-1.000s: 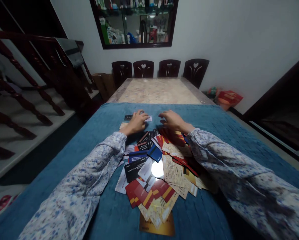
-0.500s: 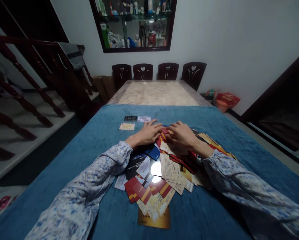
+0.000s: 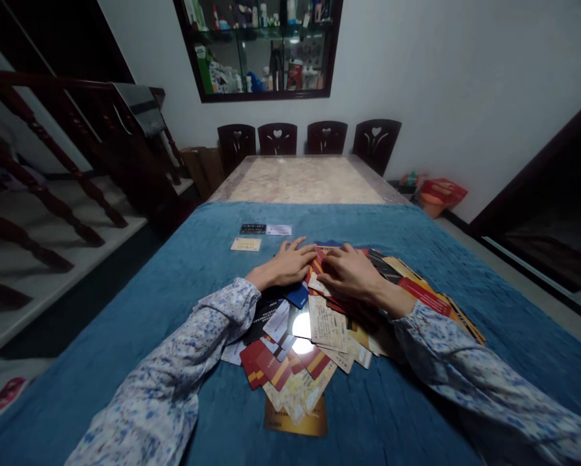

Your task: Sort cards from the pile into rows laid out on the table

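Resting close together on glossy, multicoloured rectangular cards (image 3: 328,323) piled on the blue-clothed worktop (image 3: 193,265), left hand (image 3: 290,265) and right hand (image 3: 353,272) show unclear grip; cards seem light, stiff, slippery, best held by edges.

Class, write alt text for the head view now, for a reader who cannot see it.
A person's left hand and right hand lie over a loose pile of cards on a blue cloth. Three cards lie apart farther up the cloth, and four dark chairs stand beyond the table.
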Demonstrator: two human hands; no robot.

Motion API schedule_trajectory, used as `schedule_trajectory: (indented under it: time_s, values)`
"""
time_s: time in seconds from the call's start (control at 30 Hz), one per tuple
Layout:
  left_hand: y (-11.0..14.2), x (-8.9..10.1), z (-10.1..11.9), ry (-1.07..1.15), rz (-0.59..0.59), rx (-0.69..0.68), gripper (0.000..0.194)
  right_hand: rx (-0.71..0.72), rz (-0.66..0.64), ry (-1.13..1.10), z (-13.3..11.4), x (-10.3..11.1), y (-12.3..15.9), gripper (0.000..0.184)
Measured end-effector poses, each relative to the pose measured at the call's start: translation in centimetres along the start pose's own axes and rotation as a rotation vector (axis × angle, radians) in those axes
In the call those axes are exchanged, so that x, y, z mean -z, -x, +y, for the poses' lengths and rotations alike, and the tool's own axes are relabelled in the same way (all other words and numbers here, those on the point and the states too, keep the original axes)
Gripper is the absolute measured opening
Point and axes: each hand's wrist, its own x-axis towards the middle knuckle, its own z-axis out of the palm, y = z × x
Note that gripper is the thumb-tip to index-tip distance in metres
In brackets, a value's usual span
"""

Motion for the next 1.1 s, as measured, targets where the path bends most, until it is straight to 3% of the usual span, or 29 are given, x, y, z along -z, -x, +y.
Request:
schedule_trajectory:
  time_s: [0.23,0.6,0.83,1.1]
  values:
    - [1.1,0.6,0.8,0.002,0.044,0.002,0.031,0.077,0.054,-0.05,0.5,-0.8,0.0,0.033]
    - [2.4,1.0,1.3,0.102,0.053,-0.038,0.018,0.143,0.037,-0.093,1.4,-1.0,-0.2,0.03]
    - [2.6,1.4,1.5,0.142,0.041,-0.054,0.014,0.221,0.021,-0.095,1.8,-0.4,0.0,0.021]
    - [2.6,1.5,1.2,0.139,0.067,-0.126,0.018,0.351,0.09,-0.091,2.6,-0.4,-0.1,0.017]
